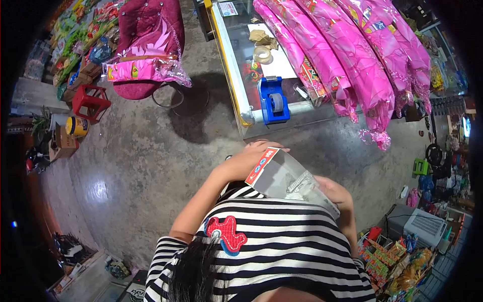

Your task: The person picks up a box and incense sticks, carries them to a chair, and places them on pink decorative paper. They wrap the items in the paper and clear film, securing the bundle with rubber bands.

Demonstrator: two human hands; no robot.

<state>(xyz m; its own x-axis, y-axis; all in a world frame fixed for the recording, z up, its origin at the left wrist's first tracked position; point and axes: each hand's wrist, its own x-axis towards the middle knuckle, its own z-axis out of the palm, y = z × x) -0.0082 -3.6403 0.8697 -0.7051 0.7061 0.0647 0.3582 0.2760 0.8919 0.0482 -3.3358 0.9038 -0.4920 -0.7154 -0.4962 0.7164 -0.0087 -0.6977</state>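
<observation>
Beyond my hands, a blue tape dispenser (274, 103) and pink wrapped rolls (352, 55) rest on the glass surface (236, 65). Both my left hand (251, 157) and right hand (334, 192) have their grip clamped on a clear plastic packet (287, 178) at my chest, its long axis slanting from far left to near right.

A blue tape dispenser (273, 100) sits beside pink wrapped rolls (352, 55).

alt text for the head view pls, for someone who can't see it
Seen from above, a person in a striped shirt holds a clear plastic packet with a red-edged header between the left hand and right hand. Ahead stands a glass counter bearing a blue tape dispenser and long pink wrapped bundles, on a concrete shop floor.
</observation>
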